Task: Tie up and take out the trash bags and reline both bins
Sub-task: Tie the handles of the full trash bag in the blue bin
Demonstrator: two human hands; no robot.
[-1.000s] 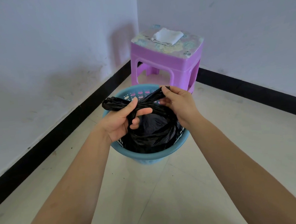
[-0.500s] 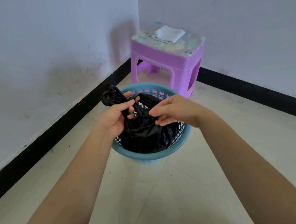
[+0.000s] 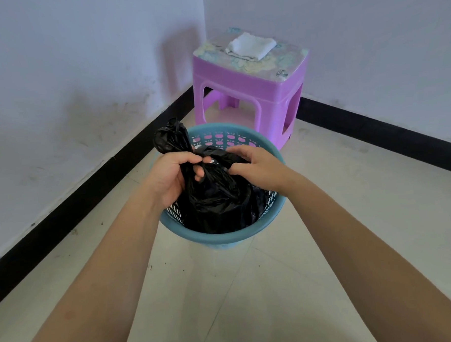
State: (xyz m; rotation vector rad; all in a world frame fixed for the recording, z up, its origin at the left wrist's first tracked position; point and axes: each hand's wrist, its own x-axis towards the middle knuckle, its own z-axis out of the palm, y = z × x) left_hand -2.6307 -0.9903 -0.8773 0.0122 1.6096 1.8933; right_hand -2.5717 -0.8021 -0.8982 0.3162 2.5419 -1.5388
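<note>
A black trash bag [image 3: 215,198] sits inside a blue perforated bin [image 3: 223,238] on the tiled floor. My left hand [image 3: 170,174] grips the gathered neck of the bag, and a bunched end of black plastic sticks up above my fist. My right hand [image 3: 255,166] pinches the bag's other gathered part just to the right, over the bin's middle. The bag's lower part fills the bin.
A purple plastic stool [image 3: 251,90] stands in the corner just behind the bin, with a folded white cloth or bag [image 3: 251,46] on its patterned top. White walls with a black skirting board [image 3: 88,195] run along the left and back.
Both hands came together over the bin. The bag's two spread ends are now gathered; the left end stands upright above my left fist, and my right hand has shifted to the bag's middle.
</note>
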